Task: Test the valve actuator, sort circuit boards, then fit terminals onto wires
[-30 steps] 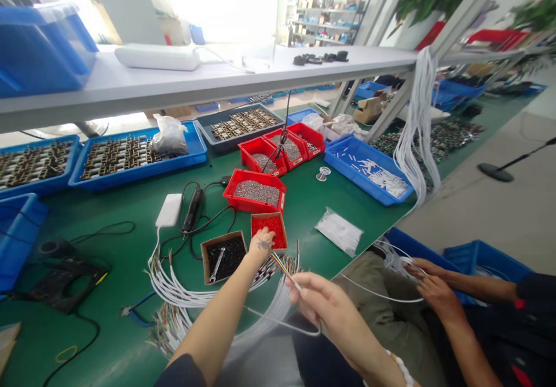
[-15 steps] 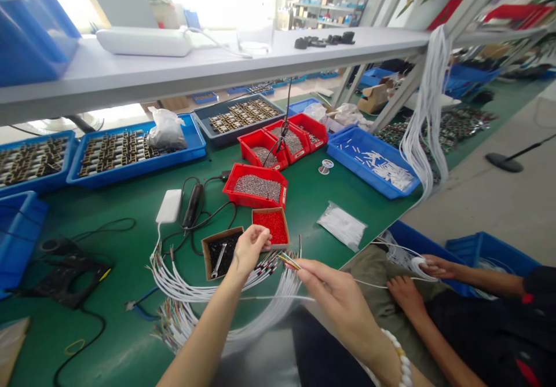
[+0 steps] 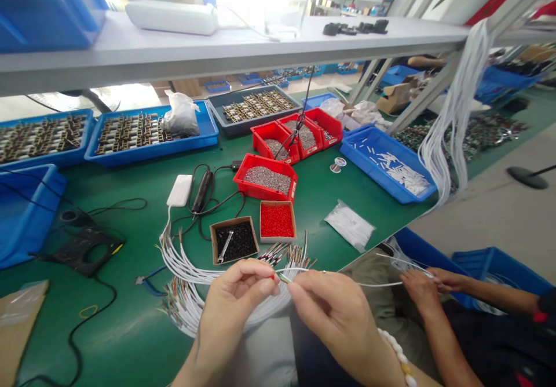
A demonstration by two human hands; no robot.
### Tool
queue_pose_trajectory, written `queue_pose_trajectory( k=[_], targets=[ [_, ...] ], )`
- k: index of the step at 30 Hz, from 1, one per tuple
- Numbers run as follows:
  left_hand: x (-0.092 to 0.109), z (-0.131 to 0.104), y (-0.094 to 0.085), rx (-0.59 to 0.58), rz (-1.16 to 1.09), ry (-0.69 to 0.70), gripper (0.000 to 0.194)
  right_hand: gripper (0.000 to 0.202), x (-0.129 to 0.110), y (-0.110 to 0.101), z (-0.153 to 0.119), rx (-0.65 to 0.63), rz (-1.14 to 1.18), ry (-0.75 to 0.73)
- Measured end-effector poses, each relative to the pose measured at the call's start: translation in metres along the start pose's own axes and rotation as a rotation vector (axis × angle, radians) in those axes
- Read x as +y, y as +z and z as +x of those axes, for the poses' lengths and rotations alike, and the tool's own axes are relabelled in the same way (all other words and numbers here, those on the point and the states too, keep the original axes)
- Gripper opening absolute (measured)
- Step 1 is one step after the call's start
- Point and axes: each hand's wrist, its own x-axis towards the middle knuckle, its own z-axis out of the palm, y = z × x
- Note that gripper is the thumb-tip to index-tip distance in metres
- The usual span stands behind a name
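My left hand (image 3: 241,303) pinches a small red piece (image 3: 273,277) between thumb and forefinger; its exact kind is too small to make out. Facing it, my right hand (image 3: 336,311) is closed on a white cable, whose thin coloured wire ends (image 3: 284,278) stick out toward the red piece. Beyond the hands, a carton of small red pieces (image 3: 277,221) stands beside a carton of black pieces (image 3: 243,237) with a wrench (image 3: 225,246) lying in it. A bundle of white cables (image 3: 191,294) with stripped, coloured ends curves across the green table, partly behind my hands.
Red bins (image 3: 266,177) of small metal parts stand farther back. Blue trays (image 3: 152,149) line the rear under the shelf (image 3: 243,48). A plastic bag of white pieces (image 3: 350,225) lies to the right. A co-worker's hands (image 3: 428,288) handle a white cable at the right.
My left hand has come from the red-piece carton back toward me, now with a red piece in its fingers. Both hands are now close together. The view has shifted slightly.
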Motion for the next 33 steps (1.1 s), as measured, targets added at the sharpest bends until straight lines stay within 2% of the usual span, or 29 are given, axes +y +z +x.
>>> queue_pose_trajectory(
  k=[5, 12, 17, 22, 26, 33],
  targets=[
    [0.0046, -0.0050, 0.0028, -0.017, 0.000, -0.035, 0.008, 0.033, -0.0001, 0.0024, -0.0016, -0.001, -0.068, -0.054],
    [0.0067, -0.0058, 0.0069, 0.009, 0.011, 0.000, 0.007, 0.039, -0.0021, 0.0027, -0.0043, -0.008, -0.115, -0.098],
    [0.0084, -0.0072, 0.0038, -0.035, 0.044, -0.025, 0.006, 0.034, -0.0017, 0.0013, -0.0054, 0.004, -0.082, -0.071],
    [0.0091, -0.0082, 0.0039, -0.042, 0.029, -0.057, 0.007, 0.021, -0.0051, 0.0000, -0.0031, 0.085, -0.022, -0.105],
    [0.0086, -0.0081, 0.0064, -0.040, -0.005, -0.070, 0.007, 0.030, -0.0061, 0.0013, -0.0025, 0.073, -0.052, -0.125],
    [0.0106, -0.0109, 0.0066, -0.008, 0.128, 0.048, 0.003, 0.036, -0.0024, 0.0023, -0.0067, 0.018, -0.040, -0.131]
  ],
)
